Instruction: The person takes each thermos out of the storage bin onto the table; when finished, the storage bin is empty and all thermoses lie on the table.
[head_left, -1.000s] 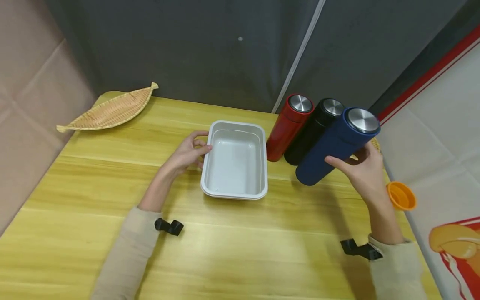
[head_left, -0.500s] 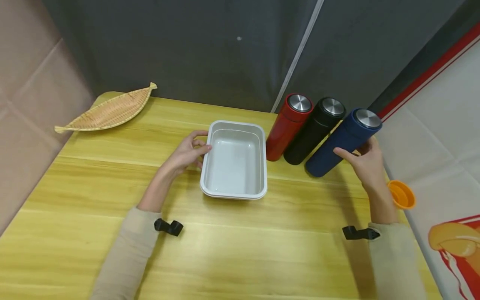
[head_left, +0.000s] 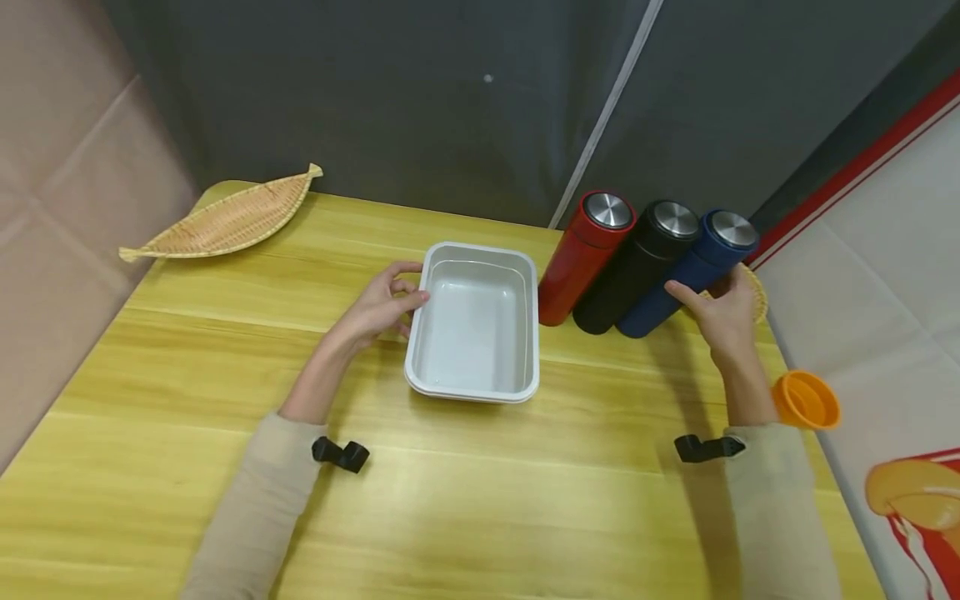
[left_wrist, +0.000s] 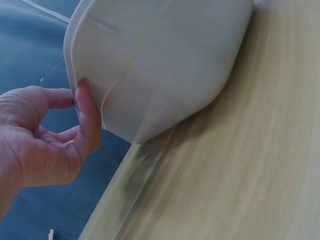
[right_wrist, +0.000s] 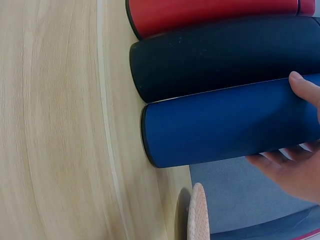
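My left hand (head_left: 381,307) pinches the left rim of a white rectangular tub (head_left: 472,333), thumb over the edge. Seen from the left wrist, the fingers (left_wrist: 89,117) lie against the outside of the tub's wall (left_wrist: 175,60). On the right, my right hand (head_left: 723,321) grips a blue thermos (head_left: 707,260) around its side, thumb toward me. That thermos stands upright close beside a black thermos (head_left: 633,279), and a red thermos (head_left: 577,271) is on the black one's other side. In the right wrist view the blue thermos (right_wrist: 225,125) has its base at the wooden tabletop.
A leaf-shaped woven basket (head_left: 225,218) lies at the back left. Another woven piece (head_left: 759,296) shows partly behind my right hand. An orange cup (head_left: 806,400) sits by the table's right edge. A dark grey partition (head_left: 375,100) rises behind the table.
My right hand has carried the blue thermos down and back into line beside the black thermos. The left hand and the tub have stayed in place.
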